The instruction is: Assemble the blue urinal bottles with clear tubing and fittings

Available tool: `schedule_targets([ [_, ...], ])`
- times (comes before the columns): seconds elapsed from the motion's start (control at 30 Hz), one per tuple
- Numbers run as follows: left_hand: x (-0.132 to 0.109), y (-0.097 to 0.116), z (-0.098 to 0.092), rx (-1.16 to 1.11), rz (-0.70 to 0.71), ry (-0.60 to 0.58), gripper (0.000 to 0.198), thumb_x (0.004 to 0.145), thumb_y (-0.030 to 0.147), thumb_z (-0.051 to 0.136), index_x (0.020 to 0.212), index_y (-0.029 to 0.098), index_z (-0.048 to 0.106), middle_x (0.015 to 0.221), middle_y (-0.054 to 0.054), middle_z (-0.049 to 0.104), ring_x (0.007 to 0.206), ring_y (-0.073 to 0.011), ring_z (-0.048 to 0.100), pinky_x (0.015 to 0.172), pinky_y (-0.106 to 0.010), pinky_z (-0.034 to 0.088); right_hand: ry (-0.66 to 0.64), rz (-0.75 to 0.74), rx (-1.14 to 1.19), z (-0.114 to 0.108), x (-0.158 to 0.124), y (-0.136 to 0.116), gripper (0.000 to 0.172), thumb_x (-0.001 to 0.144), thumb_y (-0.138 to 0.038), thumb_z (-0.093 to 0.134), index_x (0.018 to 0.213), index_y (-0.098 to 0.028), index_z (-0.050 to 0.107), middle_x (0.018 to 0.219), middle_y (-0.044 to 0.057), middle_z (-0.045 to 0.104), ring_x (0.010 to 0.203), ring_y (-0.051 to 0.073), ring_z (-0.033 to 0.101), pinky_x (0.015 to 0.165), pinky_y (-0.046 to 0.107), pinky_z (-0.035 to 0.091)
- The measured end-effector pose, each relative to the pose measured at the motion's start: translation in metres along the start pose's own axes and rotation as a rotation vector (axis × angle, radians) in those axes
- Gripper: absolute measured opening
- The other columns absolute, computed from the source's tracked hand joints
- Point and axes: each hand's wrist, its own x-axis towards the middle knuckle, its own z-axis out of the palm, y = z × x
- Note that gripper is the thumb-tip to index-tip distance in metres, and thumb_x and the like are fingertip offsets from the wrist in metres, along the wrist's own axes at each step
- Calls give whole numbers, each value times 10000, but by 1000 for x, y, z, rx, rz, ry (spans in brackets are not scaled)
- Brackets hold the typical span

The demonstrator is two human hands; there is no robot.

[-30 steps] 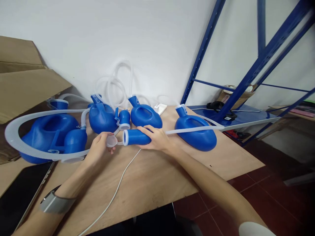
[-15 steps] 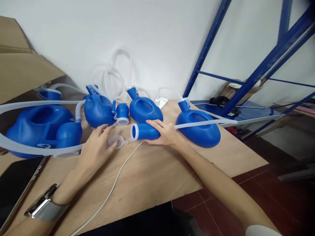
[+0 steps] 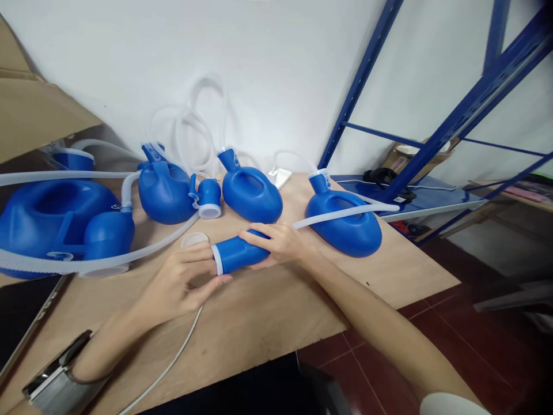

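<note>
My right hand (image 3: 280, 245) is wrapped round a blue plastic urinal cup (image 3: 237, 253) with a white rim, lying on its side above the table. A translucent hose (image 3: 341, 216) runs right from behind that hand. At the cup's mouth is my left hand (image 3: 181, 282), its fingertips at the opening and its thumb against the lower rim; how far the fingers reach inside is hidden. Just behind the left hand's fingers shows a translucent round lid (image 3: 194, 239). Blue urinal bottles stand beyond: one (image 3: 253, 193) behind the cup, another (image 3: 345, 222) to the right.
More blue bottles (image 3: 166, 193) (image 3: 56, 213) with coiled hoses stand at left, beside a small blue cup (image 3: 209, 199). A cardboard box (image 3: 43, 109) is far left. A white cable (image 3: 173, 360) crosses the wooden table (image 3: 276, 323). Blue metal shelving (image 3: 363, 80) rises at right.
My left hand has moved from the lid to the cup's mouth. The cup has tilted and shifted slightly left and down in my right hand.
</note>
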Motion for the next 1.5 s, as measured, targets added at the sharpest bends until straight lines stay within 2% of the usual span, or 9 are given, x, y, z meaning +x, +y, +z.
schedule_targets([
  [0.13,-4,-6,-6,-9,-125,-39,423,991,223,583,593,183,447,567,38,464,541,-87,441,530,-235,363,15,8,-48,-6,-12,20,621,964,-660,557,1330,-180,701,1145,129,757,788,206,730,627,302,513],
  [0.33,-12,-18,5,216,-228,45,258,989,351,594,790,192,637,772,-6,681,662,-134,615,638,-269,465,-16,316,-52,-5,-7,11,658,890,-607,673,1401,-193,676,1230,136,739,911,255,737,669,310,526],
  [0.57,-13,-16,14,206,-298,84,316,937,351,600,1215,203,631,1179,-90,727,1052,-264,716,903,-391,577,39,370,-43,-10,1,-4,653,898,-578,691,1436,-210,648,1282,123,719,962,254,727,703,310,518],
  [0.73,-11,-12,13,-36,-402,143,758,903,472,691,1557,244,384,1451,-150,613,1180,-295,689,941,-451,610,-24,245,-68,-11,9,-17,597,986,-593,589,1445,-211,619,1297,131,702,975,235,706,751,326,510],
  [0.93,-10,-11,14,-131,-543,173,525,857,550,711,1274,236,653,1279,-90,733,1113,-307,724,865,-404,638,189,166,-33,-8,22,-36,621,946,-689,587,1289,-176,650,1216,162,677,1109,283,622,939,442,480],
  [1.07,-5,-19,5,-234,-781,383,603,790,636,728,1208,203,686,1178,-101,755,965,-291,742,742,-367,643,226,228,290,-4,16,-37,536,967,-695,486,800,-204,622,736,43,619,725,184,580,683,333,449],
  [1.17,-4,-24,-1,-270,-822,445,590,760,645,744,1159,213,702,1114,-86,766,926,-275,738,767,-369,643,115,636,680,-2,16,-36,574,1039,-623,370,712,-193,563,623,12,561,584,130,513,594,286,399],
  [1.3,-6,-24,0,-245,-771,359,594,744,615,777,1177,217,697,1167,-88,760,941,-277,737,761,-357,642,138,1058,1228,2,26,-37,652,996,-727,373,750,-169,605,636,35,612,565,130,563,539,256,404],
  [1.5,-9,-23,3,-198,-743,286,621,769,591,778,1253,214,679,1234,-102,748,921,-257,748,801,-357,642,212,1137,1602,3,37,-39,549,894,-702,588,703,-191,522,588,-3,556,512,106,486,456,231,321],
])
